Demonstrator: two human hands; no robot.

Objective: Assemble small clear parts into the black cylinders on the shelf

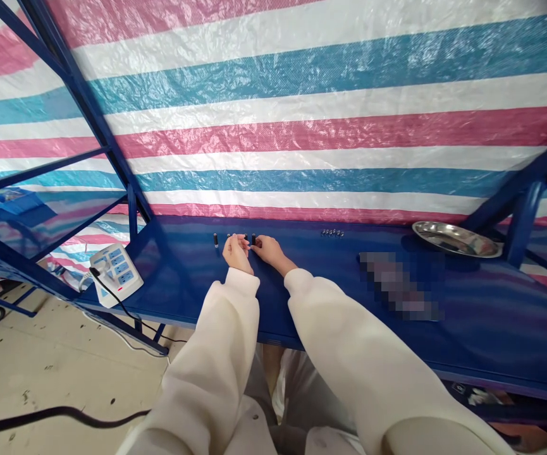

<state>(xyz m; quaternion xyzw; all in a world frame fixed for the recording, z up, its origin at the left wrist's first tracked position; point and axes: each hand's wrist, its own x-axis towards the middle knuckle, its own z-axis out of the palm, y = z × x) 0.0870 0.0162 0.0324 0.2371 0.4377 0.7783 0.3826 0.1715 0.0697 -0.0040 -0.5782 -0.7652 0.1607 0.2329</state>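
Both my arms in white sleeves reach onto the blue metal table (330, 297). My left hand (236, 251) and my right hand (267, 248) meet at a row of small dark upright cylinders (215, 241) near the table's back edge. Their fingers are curled and pinched together around one of these pieces, which is too small to name. One cylinder stands free just left of my left hand, another pokes up between the hands.
A little row of small metal parts (332, 232) lies further right. A shiny steel dish (457, 238) sits at the back right beside a blue frame post (524, 221). A white power strip (114, 272) with a black cable rests at the table's left end. A striped tarp hangs behind.
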